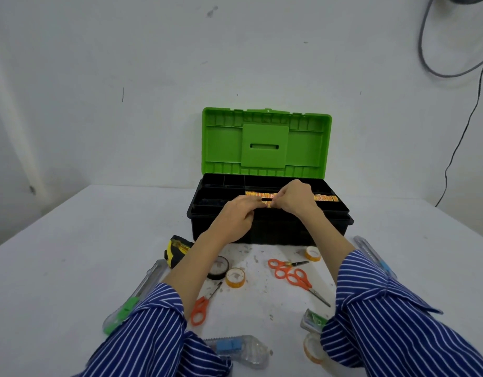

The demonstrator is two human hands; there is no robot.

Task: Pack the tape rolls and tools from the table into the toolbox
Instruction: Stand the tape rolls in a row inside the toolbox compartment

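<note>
Your hands pinched a small yellow-orange piece over the open toolbox.

Your left hand (239,213) and right hand (294,198) met above the near edge of the toolbox (270,229), fingers curled, both pinching the small yellow-orange piece (268,204) between them; what it was I could not tell. A strip of yellow labels (326,198) lay across the black tray just behind. The green lid (266,141) stood upright at the far side. On the table (71,240), near you, lay a black tape roll (220,268), a yellow tape roll (235,277), three orange scissors (299,280) and a tape measure (176,248) to the left.
</note>
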